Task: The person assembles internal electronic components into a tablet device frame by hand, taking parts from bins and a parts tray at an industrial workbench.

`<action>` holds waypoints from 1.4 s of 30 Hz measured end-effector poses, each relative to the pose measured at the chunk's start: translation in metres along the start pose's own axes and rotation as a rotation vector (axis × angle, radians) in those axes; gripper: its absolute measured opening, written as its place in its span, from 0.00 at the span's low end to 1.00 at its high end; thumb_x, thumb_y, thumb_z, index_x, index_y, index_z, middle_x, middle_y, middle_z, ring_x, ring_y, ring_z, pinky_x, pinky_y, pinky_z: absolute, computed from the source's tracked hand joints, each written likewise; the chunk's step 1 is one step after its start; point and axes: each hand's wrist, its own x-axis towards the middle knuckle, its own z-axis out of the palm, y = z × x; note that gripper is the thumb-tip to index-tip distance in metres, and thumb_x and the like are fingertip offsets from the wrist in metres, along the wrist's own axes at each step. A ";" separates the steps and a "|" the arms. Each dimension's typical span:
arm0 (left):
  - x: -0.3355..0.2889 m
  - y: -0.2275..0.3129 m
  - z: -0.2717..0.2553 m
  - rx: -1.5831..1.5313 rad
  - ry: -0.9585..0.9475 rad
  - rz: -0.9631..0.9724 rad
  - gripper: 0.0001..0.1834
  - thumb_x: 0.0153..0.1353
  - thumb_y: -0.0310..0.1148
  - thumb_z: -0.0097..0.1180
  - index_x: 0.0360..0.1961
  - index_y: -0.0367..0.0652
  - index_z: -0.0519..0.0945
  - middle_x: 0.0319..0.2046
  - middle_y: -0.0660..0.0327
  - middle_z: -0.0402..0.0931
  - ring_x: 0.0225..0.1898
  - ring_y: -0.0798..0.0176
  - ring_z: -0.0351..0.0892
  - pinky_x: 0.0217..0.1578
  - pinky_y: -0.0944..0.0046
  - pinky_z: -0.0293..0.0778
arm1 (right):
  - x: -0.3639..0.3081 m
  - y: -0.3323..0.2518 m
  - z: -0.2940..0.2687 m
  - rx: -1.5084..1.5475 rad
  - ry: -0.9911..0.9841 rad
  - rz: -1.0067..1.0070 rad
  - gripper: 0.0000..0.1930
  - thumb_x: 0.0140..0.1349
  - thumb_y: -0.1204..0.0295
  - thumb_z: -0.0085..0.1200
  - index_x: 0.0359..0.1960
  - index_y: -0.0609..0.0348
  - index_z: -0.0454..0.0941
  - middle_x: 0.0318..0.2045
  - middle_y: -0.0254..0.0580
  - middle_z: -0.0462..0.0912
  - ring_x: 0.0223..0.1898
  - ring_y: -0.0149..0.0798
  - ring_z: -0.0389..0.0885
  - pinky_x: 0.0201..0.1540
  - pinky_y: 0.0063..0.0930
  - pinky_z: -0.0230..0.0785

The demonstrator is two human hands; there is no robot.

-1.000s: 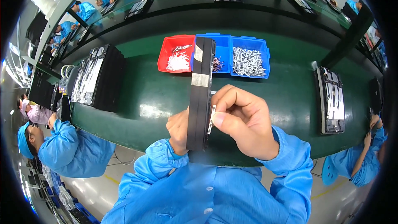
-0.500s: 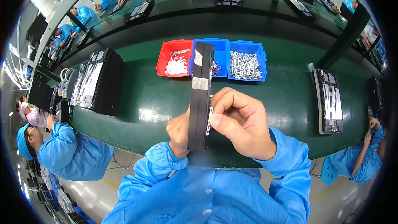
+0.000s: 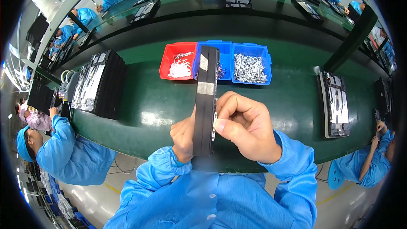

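Strip [image 3: 214, 128], pale, pinched between thumb and forefinger of the right hand [image 3: 246, 126] at the right side of an upright black slab [image 3: 204, 116]; left-hand [image 3: 182, 138] grip indeterminable, partly hidden. Apparent step: positioning; next move calls for careful alignment.

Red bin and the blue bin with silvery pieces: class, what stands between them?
In the head view, another blue bin stands there, partly hidden by the held black unit.

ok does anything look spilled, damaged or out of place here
Nothing stands out. White sticks lie in the red bin, silver parts in the right-hand blue bin, with no spill visible. The left hand holds the black slab, the right hand pinches a small strip; fine damage can't be judged.
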 end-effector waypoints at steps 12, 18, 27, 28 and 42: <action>0.012 0.009 -0.001 0.045 0.025 0.024 0.31 0.47 0.23 0.67 0.55 0.18 0.80 0.30 0.47 0.87 0.19 0.60 0.84 0.21 0.66 0.77 | -0.003 -0.001 0.002 0.112 0.057 0.074 0.03 0.69 0.82 0.55 0.39 0.65 0.73 0.43 0.43 0.76 0.45 0.35 0.83 0.41 0.32 0.86; 0.005 0.003 0.000 0.047 0.026 0.039 0.31 0.48 0.23 0.67 0.55 0.18 0.80 0.37 0.43 0.88 0.20 0.61 0.84 0.22 0.66 0.77 | -0.002 -0.003 0.001 0.097 0.065 0.085 0.03 0.69 0.81 0.55 0.39 0.65 0.73 0.43 0.43 0.76 0.44 0.35 0.83 0.39 0.31 0.86; 0.002 0.001 0.001 0.056 -0.001 0.023 0.30 0.49 0.23 0.67 0.54 0.18 0.80 0.40 0.41 0.87 0.21 0.60 0.86 0.23 0.66 0.78 | -0.001 -0.004 0.002 0.112 0.061 0.092 0.03 0.70 0.81 0.54 0.39 0.65 0.72 0.42 0.43 0.77 0.44 0.36 0.85 0.37 0.32 0.87; 0.003 0.002 0.001 0.056 0.000 0.022 0.30 0.49 0.23 0.67 0.54 0.18 0.80 0.40 0.41 0.87 0.21 0.60 0.86 0.23 0.66 0.78 | -0.001 -0.004 0.002 0.112 0.058 0.092 0.03 0.70 0.80 0.55 0.39 0.65 0.72 0.42 0.43 0.77 0.44 0.36 0.85 0.38 0.32 0.88; 0.011 0.005 0.001 0.090 0.038 0.075 0.30 0.53 0.25 0.67 0.57 0.18 0.79 0.29 0.48 0.86 0.18 0.61 0.83 0.20 0.66 0.75 | -0.003 0.001 0.002 0.079 0.064 0.043 0.04 0.69 0.80 0.57 0.38 0.65 0.74 0.43 0.42 0.76 0.44 0.32 0.80 0.43 0.30 0.81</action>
